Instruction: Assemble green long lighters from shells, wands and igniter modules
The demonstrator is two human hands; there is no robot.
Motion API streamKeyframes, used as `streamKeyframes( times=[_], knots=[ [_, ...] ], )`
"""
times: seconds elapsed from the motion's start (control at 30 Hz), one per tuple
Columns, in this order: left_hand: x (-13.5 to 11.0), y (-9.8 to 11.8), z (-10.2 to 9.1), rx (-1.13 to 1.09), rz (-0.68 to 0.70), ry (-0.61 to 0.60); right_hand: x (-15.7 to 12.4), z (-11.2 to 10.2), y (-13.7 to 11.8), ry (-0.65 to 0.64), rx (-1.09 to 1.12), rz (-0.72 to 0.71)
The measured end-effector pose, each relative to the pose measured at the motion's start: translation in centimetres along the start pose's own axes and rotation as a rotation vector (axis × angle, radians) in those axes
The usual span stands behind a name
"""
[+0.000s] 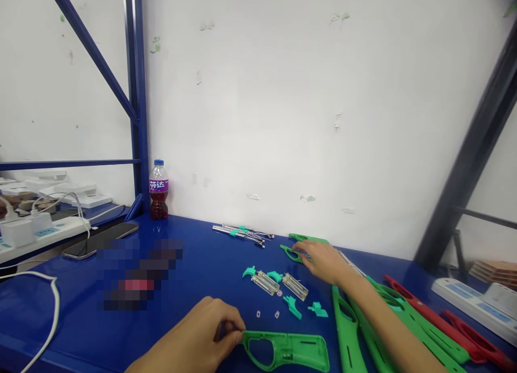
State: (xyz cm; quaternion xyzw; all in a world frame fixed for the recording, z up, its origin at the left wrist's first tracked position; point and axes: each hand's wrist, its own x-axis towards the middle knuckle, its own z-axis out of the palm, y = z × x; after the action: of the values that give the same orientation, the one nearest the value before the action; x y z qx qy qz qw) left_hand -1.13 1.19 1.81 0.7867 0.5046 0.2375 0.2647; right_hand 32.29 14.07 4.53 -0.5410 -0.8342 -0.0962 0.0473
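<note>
My left hand [210, 330] pinches the pointed end of a green plastic lighter shell half [305, 349], its ribbed inside facing up at the table's front. Farther back, my right hand [319, 257] bends down with curled fingers over another green shell piece [290, 253]; what lies under the fingertips is hidden. Between the hands lie two clear fuel tanks [265, 282], several teal triggers [292, 307] and a few tiny pale pieces [277, 314]. A bundle of thin metal rods with wires [244, 234] rests near the wall.
Green shells [347, 330] and red shells [436, 319] lie under and beside my right forearm. A drink bottle [159, 192] stands at the back left, near a phone [100, 240] and a white cable [54, 308]. Power strips [476, 311] sit at both sides.
</note>
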Motion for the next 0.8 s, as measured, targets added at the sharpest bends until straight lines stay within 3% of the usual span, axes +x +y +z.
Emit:
streamKeyframes(
  times=[0.3,0.5,0.6,0.8],
  knots=[
    [0.2,1.8,-0.2,0.093,0.021,-0.098,0.3,-0.5,-1.5,-0.039,-0.007,-0.063],
    [0.6,1.9,-0.8,0.098,0.022,-0.098,3.5,-1.5,-3.2,-0.061,-0.059,-0.078],
    [1.0,1.0,-0.9,0.086,0.053,-0.005,5.8,-1.8,-5.0,-0.07,-0.088,-0.101],
    [1.3,-1.9,-0.6,0.061,0.058,0.293,9.8,-1.9,-8.9,-0.09,-0.127,-0.136]
  ],
)
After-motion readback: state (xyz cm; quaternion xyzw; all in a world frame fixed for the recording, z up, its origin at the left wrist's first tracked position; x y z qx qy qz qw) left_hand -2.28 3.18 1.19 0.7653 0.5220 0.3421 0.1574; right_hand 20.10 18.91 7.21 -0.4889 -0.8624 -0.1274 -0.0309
